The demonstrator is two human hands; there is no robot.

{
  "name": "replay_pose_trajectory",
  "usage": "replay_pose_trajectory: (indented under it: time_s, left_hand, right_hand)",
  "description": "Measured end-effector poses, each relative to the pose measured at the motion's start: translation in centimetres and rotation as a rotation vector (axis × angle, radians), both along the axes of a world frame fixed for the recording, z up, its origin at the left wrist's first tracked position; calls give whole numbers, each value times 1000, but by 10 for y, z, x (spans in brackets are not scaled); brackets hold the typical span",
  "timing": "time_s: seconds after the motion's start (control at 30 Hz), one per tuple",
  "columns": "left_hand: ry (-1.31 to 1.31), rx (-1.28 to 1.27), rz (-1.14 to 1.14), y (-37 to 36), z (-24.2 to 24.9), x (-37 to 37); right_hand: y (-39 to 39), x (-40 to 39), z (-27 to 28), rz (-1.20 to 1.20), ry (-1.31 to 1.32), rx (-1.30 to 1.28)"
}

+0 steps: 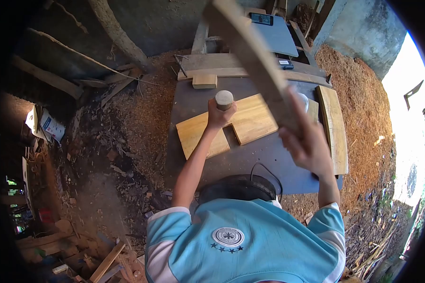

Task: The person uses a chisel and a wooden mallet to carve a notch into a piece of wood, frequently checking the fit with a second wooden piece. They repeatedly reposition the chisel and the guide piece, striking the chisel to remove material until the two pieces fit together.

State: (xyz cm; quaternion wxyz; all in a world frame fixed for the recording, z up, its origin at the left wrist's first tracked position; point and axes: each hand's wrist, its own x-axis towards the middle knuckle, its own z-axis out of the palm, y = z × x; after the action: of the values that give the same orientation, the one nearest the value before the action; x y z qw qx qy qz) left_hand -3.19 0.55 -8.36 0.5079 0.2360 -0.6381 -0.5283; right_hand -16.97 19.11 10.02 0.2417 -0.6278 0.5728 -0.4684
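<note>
My left hand (pixel 220 116) is wrapped round the handle of a chisel (pixel 224 98), held upright with its flat round butt facing me. The chisel's blade is hidden below the fist. Beneath it lies a light wooden board (pixel 255 119) with a rectangular notch cut into its near edge, close to my left hand. Raised above the bench's right side, my right hand (pixel 309 146) grips a long, thick wooden bat (pixel 257 59) used end-up, slightly blurred. The bat slants up to the left and covers part of the board's right end.
The dark bench top (pixel 259 165) carries a small wood block (pixel 205 81) and a thick plank (pixel 333 129) along its right edge. Behind are a grey panel (pixel 276 37), a phone (pixel 261 19) and a small dark device (pixel 285 64). Wood shavings (pixel 359 108) cover the ground.
</note>
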Motion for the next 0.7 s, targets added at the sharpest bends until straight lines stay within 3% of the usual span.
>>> replay_pose_trajectory:
  time_s: [0.07, 0.17, 0.2, 0.27, 0.33, 0.37, 0.47, 0.53, 0.6, 0.67, 0.7]
  left_hand:
    - [-11, -36, -24, 0, -4, 2]
    - [-34, -58, -29, -1, -3, 2]
    - [-46, -53, -27, 0, -2, 2]
    - [-47, -34, -28, 0, 1, 0]
    - [23, -65, -21, -1, 8, -6]
    - [84, -96, 0, 3, 8, -7]
    - [-56, -62, 3, 0, -2, -3]
    - [-66, -74, -4, 2, -4, -2]
    - [-70, -95, -3, -2, -4, -2]
    - [-81, -114, -8, -2, -4, -2]
    - [-60, -110, -10, -3, 2, -5]
  right_hand:
    - [2, 3, 16, -117, -234, -328]
    - [-22, 16, -1, -135, -224, -371]
    - [-25, 9, -21, -22, 63, -81]
    - [-25, 5, -33, 132, 285, 260]
    - [-27, 7, -25, 204, 163, 349]
    - [-24, 5, -13, 156, 115, 248]
    - [-17, 8, 23, -24, -116, -189]
    - [-21, 14, 34, -101, -390, -469]
    - [-41, 25, 9, -138, -433, -738]
    - [-42, 14, -37, 26, 147, -131]
    - [-39, 12, -37, 132, 417, 421]
